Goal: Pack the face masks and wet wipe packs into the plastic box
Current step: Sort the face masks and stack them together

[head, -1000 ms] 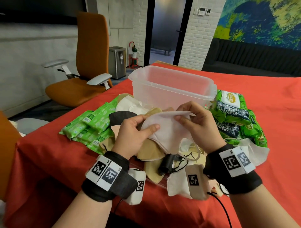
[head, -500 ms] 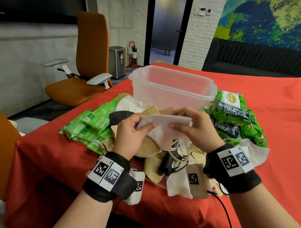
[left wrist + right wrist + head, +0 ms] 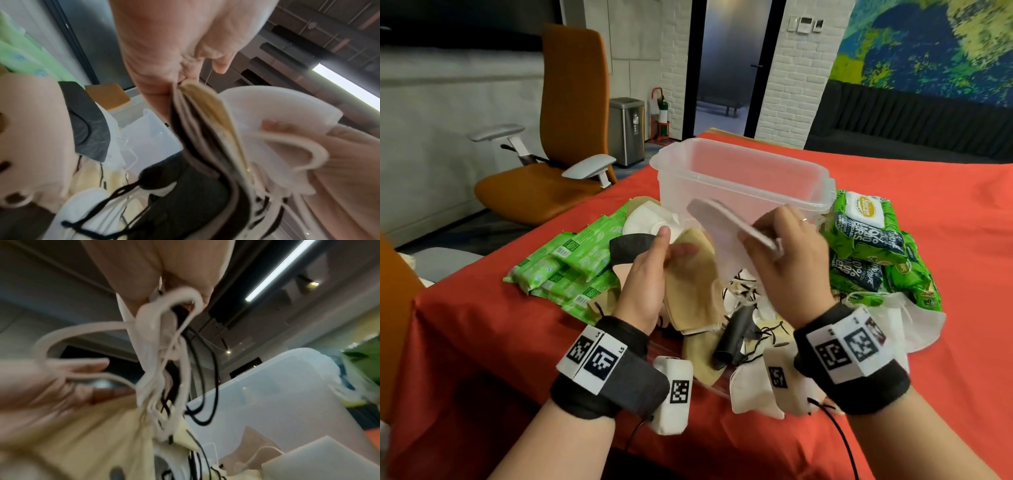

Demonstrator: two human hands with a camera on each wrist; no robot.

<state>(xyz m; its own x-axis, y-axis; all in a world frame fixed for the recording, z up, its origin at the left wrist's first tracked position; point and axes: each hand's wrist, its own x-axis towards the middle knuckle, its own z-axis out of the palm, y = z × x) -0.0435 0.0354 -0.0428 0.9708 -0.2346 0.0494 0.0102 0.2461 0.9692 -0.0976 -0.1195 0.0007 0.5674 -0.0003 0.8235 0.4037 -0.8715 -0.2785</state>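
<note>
My right hand (image 3: pixel 787 260) pinches a folded pale pink mask (image 3: pixel 729 224) by one end, held up in front of the plastic box (image 3: pixel 739 181), which sits toward the far edge of the counter (image 3: pixel 945 219) and looks empty. My left hand (image 3: pixel 650 277) grips a tan mask (image 3: pixel 695 284) on top of the mask pile (image 3: pixel 739 329) at the near edge. Small wipe packs (image 3: pixel 571 260) lie left of the pile, big wipe packs (image 3: pixel 873 246) right of the box.

Masks are light, soft and floppy with loose ear loops likely to snag; best taken at the folded spine. Wipe packs look heavier, squashy, slick film; grab across the width.

Head view shows the layout and box. Left wrist view shows my fingers (image 3: pixel 160 68) clamping several stacked masks edge-on, not just one. Right wrist view shows tangled white and black ear loops (image 3: pixel 164 369) dangling under my grip, blurred.
</note>
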